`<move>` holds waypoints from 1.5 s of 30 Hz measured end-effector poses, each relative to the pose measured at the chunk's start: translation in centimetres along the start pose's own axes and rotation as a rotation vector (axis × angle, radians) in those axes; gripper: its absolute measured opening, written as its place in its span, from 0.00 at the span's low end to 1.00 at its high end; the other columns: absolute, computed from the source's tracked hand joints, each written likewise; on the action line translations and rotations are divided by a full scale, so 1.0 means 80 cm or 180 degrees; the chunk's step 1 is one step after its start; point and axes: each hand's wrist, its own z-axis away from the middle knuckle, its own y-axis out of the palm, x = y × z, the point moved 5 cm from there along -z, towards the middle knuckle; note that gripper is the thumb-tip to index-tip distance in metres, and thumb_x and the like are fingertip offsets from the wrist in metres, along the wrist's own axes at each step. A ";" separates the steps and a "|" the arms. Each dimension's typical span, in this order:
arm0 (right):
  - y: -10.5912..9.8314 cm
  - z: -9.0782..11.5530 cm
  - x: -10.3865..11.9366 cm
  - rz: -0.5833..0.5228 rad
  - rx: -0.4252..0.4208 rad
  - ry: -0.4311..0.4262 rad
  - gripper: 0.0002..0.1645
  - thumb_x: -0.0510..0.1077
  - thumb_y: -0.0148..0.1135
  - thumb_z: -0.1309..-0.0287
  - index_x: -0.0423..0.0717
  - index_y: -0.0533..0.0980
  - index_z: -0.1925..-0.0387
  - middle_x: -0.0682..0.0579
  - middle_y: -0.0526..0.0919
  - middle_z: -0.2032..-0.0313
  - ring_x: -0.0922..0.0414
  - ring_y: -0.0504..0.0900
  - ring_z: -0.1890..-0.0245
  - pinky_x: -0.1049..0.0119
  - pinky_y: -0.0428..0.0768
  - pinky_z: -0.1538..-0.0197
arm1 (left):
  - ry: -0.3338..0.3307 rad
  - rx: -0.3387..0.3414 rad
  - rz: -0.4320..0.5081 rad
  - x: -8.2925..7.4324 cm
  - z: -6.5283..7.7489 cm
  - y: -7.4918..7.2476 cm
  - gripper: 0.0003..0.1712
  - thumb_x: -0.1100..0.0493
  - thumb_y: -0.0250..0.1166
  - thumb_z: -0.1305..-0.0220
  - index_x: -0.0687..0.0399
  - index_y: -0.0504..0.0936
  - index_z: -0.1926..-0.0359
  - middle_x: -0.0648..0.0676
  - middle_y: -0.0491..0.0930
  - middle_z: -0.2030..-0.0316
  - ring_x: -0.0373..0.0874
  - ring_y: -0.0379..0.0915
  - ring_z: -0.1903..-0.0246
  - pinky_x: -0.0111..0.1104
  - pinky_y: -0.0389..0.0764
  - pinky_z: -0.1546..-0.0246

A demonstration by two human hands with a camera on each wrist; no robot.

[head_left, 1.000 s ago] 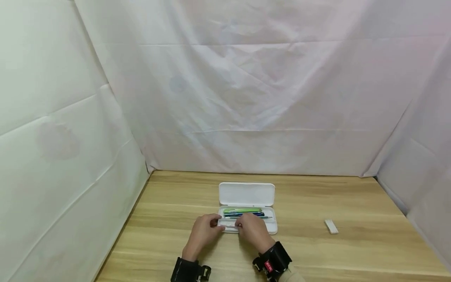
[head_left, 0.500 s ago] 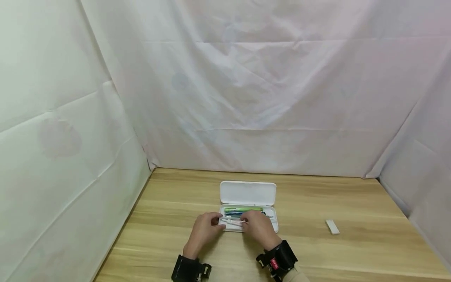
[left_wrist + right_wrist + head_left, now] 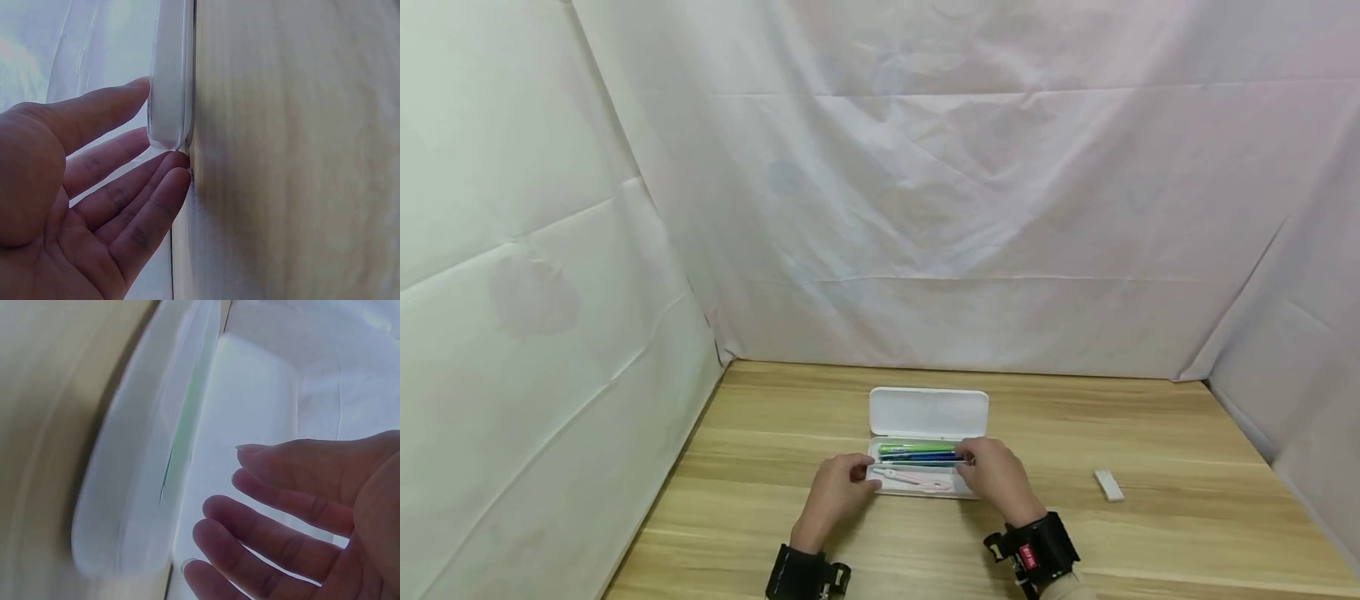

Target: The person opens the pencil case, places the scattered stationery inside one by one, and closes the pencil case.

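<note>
A white pencil case (image 3: 928,412) lies on the table with its lid raised at the back. Green and dark blue pens (image 3: 917,454) fill its rear section, and a pale pink and white drawing compass (image 3: 917,479) lies in the front section. My left hand (image 3: 835,492) holds the case's left end, thumb and fingertips against its wall (image 3: 169,81). Over the right end hovers my right hand (image 3: 1000,479), hiding part of the pens' tips. In the right wrist view its fingers (image 3: 256,525) are loosely bent, with nothing between them, beside the case wall (image 3: 134,469).
A small white eraser (image 3: 1108,485) lies on the wooden table (image 3: 1187,450) to the right of the case. White cloth (image 3: 925,208) hangs behind the table and along both sides.
My right hand has let go of the compass, which now lies in full view in the front section, and has moved right to the case's end. My left hand stays put.
</note>
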 end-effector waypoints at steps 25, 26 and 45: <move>-0.054 0.025 -0.122 0.0271 0.0069 0.0613 0.12 0.41 0.68 0.44 0.39 0.82 0.59 0.41 0.85 0.63 0.46 0.83 0.64 0.51 0.80 0.67 | 0.0031 0.0019 0.0013 0.006 -0.002 -0.002 0.20 0.61 0.76 0.47 0.61 0.85 0.52 0.55 0.85 0.63 0.46 0.80 0.62 0.42 0.81 0.60; -0.057 0.027 -0.125 0.0286 0.0095 0.0630 0.12 0.41 0.67 0.43 0.38 0.82 0.59 0.41 0.85 0.62 0.46 0.83 0.64 0.51 0.80 0.67 | 0.0019 0.0022 0.0016 0.006 -0.002 -0.002 0.20 0.61 0.76 0.47 0.61 0.85 0.52 0.55 0.85 0.63 0.46 0.80 0.62 0.42 0.81 0.60; -0.102 0.048 -0.209 0.0345 0.0179 0.1014 0.17 0.43 0.65 0.42 0.33 0.79 0.56 0.33 0.82 0.60 0.43 0.82 0.65 0.50 0.77 0.70 | -0.0025 0.0013 0.0026 0.005 -0.003 -0.006 0.20 0.61 0.75 0.47 0.62 0.85 0.52 0.56 0.85 0.63 0.46 0.80 0.62 0.42 0.81 0.59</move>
